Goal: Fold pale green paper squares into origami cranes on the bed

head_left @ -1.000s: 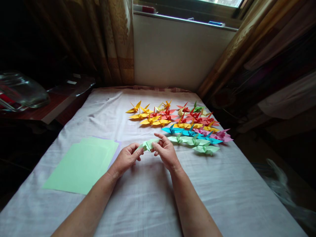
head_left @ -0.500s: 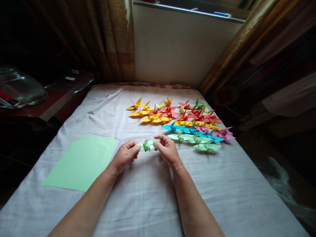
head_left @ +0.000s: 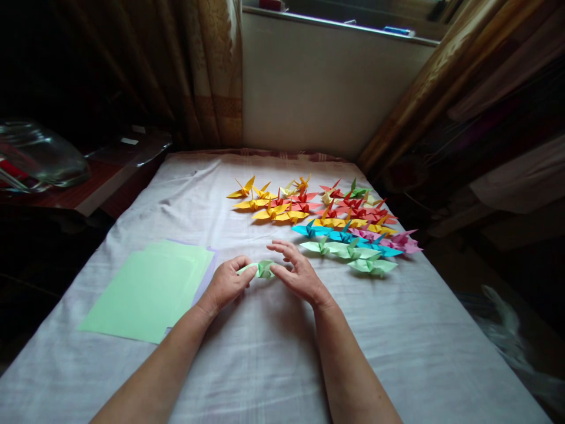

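The left hand (head_left: 226, 284) pinches the left end of a green crane (head_left: 262, 269) between thumb and fingertips. The right hand (head_left: 298, 272) touches the crane's right end with its thumb; its fingers are spread and lifted, apart, not clamped. The crane sits low over the cloth (head_left: 273, 353) near the table's middle, between the two hands. A green paper stack (head_left: 152, 291) lies flat toward the left edge. Finished cranes (head_left: 326, 221) lie in coloured rows toward the far right corner, the nearest green ones just beside the right hand. A glass jar (head_left: 37, 156) rests beyond the left edge.
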A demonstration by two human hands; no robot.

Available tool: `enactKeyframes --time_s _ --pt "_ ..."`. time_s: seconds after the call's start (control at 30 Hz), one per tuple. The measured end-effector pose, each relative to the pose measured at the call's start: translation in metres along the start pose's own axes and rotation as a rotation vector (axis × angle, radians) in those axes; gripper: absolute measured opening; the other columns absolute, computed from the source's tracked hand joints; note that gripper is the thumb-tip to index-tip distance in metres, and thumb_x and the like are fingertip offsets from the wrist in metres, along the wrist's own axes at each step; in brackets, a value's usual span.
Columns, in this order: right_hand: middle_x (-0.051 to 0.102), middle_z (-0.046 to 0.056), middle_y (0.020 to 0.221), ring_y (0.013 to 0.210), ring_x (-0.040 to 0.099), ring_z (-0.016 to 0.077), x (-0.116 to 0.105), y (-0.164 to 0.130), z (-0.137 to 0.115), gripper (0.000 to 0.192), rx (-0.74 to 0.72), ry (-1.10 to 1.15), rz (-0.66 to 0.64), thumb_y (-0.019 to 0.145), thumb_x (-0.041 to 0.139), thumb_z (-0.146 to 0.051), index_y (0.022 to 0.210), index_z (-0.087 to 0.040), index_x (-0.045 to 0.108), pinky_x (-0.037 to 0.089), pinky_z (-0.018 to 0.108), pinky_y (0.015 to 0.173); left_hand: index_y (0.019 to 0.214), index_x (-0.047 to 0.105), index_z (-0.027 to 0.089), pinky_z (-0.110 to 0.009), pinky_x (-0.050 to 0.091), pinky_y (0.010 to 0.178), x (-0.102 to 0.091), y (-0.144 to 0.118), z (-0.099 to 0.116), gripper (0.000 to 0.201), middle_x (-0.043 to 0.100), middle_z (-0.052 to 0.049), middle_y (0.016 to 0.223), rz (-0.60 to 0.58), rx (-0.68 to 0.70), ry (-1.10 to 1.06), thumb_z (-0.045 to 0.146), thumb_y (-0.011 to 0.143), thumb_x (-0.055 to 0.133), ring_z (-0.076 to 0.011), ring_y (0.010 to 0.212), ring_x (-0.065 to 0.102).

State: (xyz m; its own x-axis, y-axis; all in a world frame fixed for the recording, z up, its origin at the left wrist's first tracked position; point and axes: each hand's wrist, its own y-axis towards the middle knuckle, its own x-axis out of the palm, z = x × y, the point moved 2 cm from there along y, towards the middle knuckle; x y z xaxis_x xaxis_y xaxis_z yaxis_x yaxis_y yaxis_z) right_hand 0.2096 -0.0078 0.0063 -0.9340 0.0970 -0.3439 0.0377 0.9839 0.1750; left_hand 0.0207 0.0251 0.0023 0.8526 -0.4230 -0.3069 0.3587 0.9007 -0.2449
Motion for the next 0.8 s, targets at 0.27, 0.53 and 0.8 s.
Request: enactKeyframes --time_s 0.27,0.53,0.8 --pt "0.077 0.006 0.095 0.087 0.071 0.0195 0.006 -0.002 -0.002 0.02 0.001 0.045 -0.084 0.085 0.063 -0.032 0.093 -0.022 0.078 0.055 0.032 0.081 0.06 0.05 0.02 -0.022 0.033 0.053 0.0 -0.001 0.005 0.026 0.044 0.005 0.056 -0.062 0.129 0.123 0.042 0.073 0.054 -0.0115 0.056 0.041" --pt "0.078 0.005 0.092 0.082 0.071 0.0193 0.012 -0.002 0.007 0.02 0.081 -0.032 -0.002 0.083 0.063 -0.032 0.092 -0.021 0.078 0.055 0.03 0.075 0.064 0.056 0.019 -0.023 0.036 0.06 0.003 -0.004 0.006 0.022 0.053 0.004 0.063 -0.138 0.195 0.155 0.038 0.074 0.054 -0.0131 0.063 0.048" --pt "0.075 0.008 0.098 0.082 0.068 0.0179 0.009 -0.001 0.007 0.034 0.118 0.001 -0.005 0.084 0.062 -0.04 0.107 -0.018 0.072 0.052 0.026 0.067 0.059 0.047 0.021 -0.022 0.032 0.05 0.0 0.002 0.0 0.031 0.047 0.005 0.053 -0.028 0.09 0.105 0.046 0.076 0.053 -0.0113 0.051 0.04"
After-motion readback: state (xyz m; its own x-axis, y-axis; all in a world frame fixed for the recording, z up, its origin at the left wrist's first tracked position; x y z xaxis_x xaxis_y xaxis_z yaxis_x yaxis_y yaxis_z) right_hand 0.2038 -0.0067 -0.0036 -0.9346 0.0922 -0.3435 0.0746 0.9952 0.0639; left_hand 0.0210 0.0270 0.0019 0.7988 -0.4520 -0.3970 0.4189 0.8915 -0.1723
